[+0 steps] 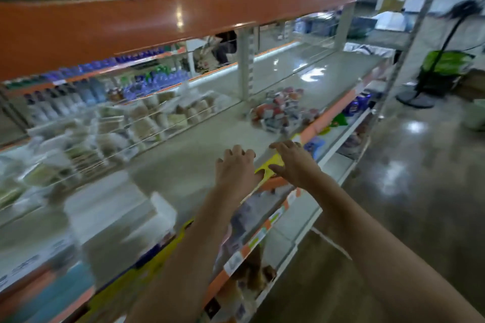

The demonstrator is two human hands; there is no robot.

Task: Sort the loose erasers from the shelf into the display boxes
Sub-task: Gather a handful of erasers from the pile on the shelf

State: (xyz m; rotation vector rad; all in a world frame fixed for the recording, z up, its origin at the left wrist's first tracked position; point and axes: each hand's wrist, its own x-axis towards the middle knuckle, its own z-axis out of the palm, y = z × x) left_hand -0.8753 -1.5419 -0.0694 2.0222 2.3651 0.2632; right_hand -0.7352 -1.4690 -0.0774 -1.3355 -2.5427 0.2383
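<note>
A heap of loose erasers (282,109) in red, white and blue wrappers lies on the grey shelf (199,155), near its orange front edge, to the right of a shelf post. My left hand (236,169) and my right hand (295,162) hover side by side over the shelf's front edge, fingers spread, palms down, with nothing in them. Both hands are well short of the heap, which lies up and to the right of them. A yellow price tag (270,166) shows between the hands. The view is motion-blurred. I cannot make out display boxes for certain.
White boxes (118,207) stand on the shelf at the left. Behind a wire divider lie bagged goods (147,120) and bottles (86,94). An orange shelf beam (157,23) runs overhead. Lower shelves hold packets (357,106). A fan stand (417,99) stands on the floor at the right.
</note>
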